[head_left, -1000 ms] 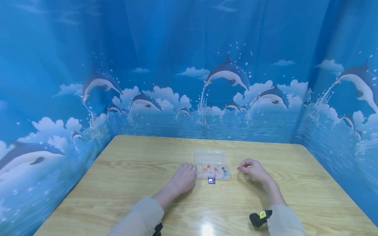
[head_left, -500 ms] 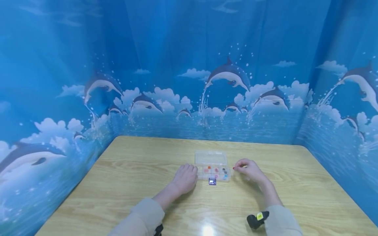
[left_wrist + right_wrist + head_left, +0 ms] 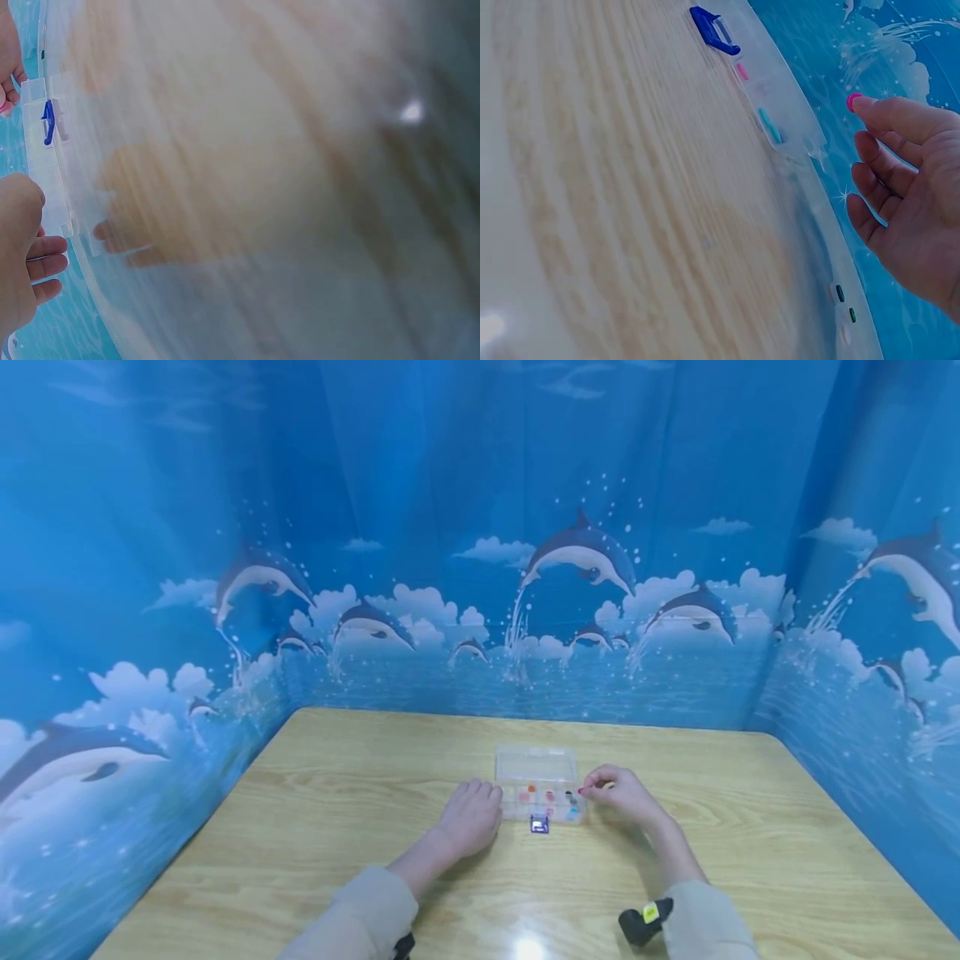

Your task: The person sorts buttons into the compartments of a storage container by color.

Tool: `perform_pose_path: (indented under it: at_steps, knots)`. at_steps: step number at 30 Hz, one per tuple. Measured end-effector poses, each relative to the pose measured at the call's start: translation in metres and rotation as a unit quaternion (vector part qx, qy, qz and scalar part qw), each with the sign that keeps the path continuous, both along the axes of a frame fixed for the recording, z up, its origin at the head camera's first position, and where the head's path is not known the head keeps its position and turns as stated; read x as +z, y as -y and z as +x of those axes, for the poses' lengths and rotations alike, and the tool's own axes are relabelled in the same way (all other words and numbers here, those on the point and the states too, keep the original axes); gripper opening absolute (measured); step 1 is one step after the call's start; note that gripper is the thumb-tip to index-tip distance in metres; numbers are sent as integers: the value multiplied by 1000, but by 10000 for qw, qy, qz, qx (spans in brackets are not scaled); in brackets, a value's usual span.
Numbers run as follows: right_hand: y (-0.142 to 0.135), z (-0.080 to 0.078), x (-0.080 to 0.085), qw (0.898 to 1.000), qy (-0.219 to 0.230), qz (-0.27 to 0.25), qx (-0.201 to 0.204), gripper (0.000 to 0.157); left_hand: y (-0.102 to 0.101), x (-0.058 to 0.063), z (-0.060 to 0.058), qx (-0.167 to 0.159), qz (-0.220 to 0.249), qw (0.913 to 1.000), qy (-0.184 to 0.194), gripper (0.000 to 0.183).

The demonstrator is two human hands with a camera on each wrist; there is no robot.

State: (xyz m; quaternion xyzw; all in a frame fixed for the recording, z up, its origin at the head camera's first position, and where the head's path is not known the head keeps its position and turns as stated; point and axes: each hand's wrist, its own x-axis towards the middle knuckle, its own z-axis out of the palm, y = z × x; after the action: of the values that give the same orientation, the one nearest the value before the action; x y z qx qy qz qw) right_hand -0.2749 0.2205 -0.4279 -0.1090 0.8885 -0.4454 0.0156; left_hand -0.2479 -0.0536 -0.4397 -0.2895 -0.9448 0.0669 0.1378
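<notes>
Pink bead (image 3: 853, 101), seemingly pinched by right hand (image 3: 621, 795), nears clear box (image 3: 537, 781).

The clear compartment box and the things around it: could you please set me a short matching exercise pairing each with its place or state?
Things:
1. clear compartment box
2. blue latch
3. left hand
4. small pink piece

Places or states:
A. pinched at the right hand's fingertips
B. lies flat on the table at the box's left end
C. lid open, colourful bits inside
D. at the box's near edge

Pairs: 1-C, 2-D, 3-B, 4-A
</notes>
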Motion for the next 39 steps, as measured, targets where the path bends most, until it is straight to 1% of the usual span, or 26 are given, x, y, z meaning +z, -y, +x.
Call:
perform_pose_path:
  at_steps: [7,14,21,24,28,35,39]
  knots:
    - [8,-3,0,9999,133,-77,61,12,-1,-2,-1,38,20,10000,-8,20]
    - [17,-6,-1,9996,-55,-58,264,9,-1,-1,-1,63,-51,10000,-11,21]
    - [25,-5,-1,9991,164,-112,380,6,-1,-1,-1,70,-85,9999,-17,23]
    - [29,-5,0,9989,116,-88,443,5,-1,0,0,76,-105,9999,-26,23]
    - [33,-4,0,9988,-57,-5,496,4,-1,0,0,80,-80,9999,-14,22]
    - [36,-3,1,9990,-118,79,426,4,0,0,-1,20,-39,10000,-41,21]
    - [34,-3,1,9995,-17,89,289,4,0,0,-1,2,-49,9999,-116,21]
